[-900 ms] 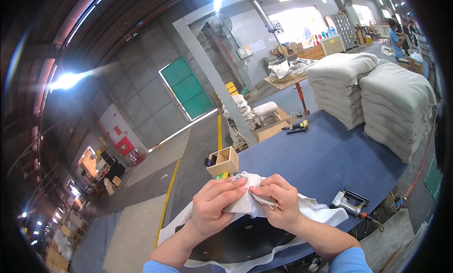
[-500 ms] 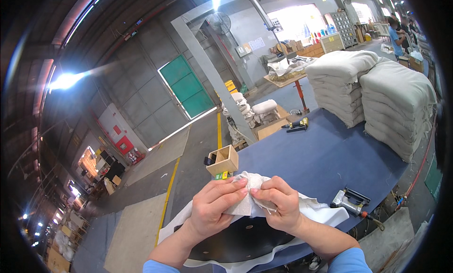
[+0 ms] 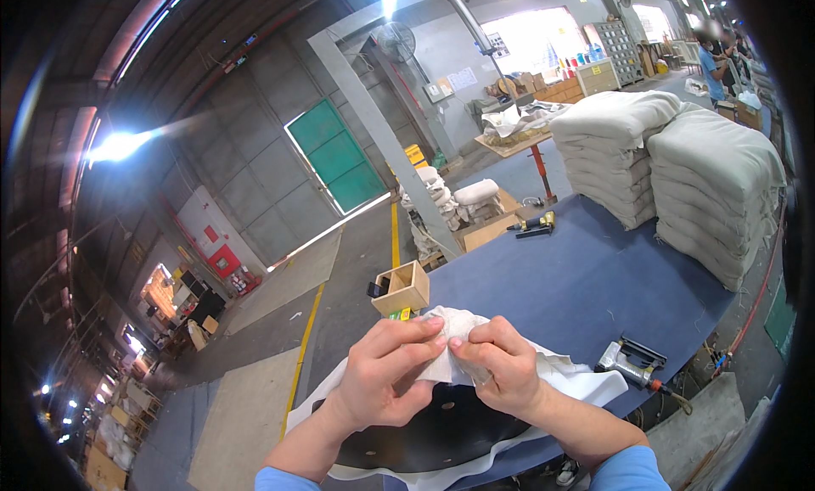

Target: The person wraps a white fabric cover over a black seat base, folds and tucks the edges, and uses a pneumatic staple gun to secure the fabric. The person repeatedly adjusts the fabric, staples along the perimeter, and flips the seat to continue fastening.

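Observation:
A seat-like padded piece lies in front of me at the table's near end, with a dark underside panel (image 3: 424, 444) dotted with small holes. Light cloth (image 3: 586, 381) spreads out around it. At the far edge, a gathered fold of off-white fabric (image 3: 458, 324) is bunched between my hands. My left hand (image 3: 382, 372) presses its fingertips on the left side of that fold, its lower fingers loosely curled. On the other side, my right hand (image 3: 507, 368) pinches the fold between thumb and bent fingers. The fingertips of both hands nearly meet.
The blue-topped table (image 3: 543, 279) carries a pneumatic staple gun (image 3: 628, 364) at right, another staple gun (image 3: 533, 225) farther back, and tall stacks of covered cushions (image 3: 713, 177). A small wooden box (image 3: 403, 289) stands at its left edge. Far right, a person (image 3: 711, 71) stands.
My left hand has loosened its lower fingers, opening a gap beneath the fold. The bunched fabric has shifted slightly between my fingertips. My right hand has barely moved.

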A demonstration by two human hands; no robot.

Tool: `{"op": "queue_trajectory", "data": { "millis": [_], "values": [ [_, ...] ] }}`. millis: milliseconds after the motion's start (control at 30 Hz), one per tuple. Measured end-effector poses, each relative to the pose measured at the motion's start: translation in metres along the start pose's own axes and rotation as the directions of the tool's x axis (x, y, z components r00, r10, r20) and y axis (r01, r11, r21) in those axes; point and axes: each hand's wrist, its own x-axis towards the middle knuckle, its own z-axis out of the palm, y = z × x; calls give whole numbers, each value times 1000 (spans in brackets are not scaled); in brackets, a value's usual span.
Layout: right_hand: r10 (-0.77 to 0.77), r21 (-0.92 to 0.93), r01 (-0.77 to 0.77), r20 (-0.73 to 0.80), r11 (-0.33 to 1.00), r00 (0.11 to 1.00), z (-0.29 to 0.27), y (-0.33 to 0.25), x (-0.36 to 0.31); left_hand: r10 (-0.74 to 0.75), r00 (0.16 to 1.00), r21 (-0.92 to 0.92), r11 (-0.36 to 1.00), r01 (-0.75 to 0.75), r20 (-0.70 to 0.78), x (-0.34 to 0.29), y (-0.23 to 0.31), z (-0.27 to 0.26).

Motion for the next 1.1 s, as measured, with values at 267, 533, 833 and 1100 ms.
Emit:
{"op": "queue_trajectory", "data": {
  "millis": [267,533,833,1100],
  "values": [
    [-33,-31,33,6,999,999,5,1,2,-480,873,-401,785,472,87,-1,-12,1],
    [-67,-48,67,-7,997,998,9,-1,4,-402,915,-380,842,382,28,-1,-17,7],
    [-103,-85,101,-15,991,995,15,-3,4,-430,884,-474,749,463,185,-2,-29,1],
    [-107,-118,104,-21,988,994,14,-8,4,-516,804,-598,556,577,296,5,-28,-1]
  ]
}}
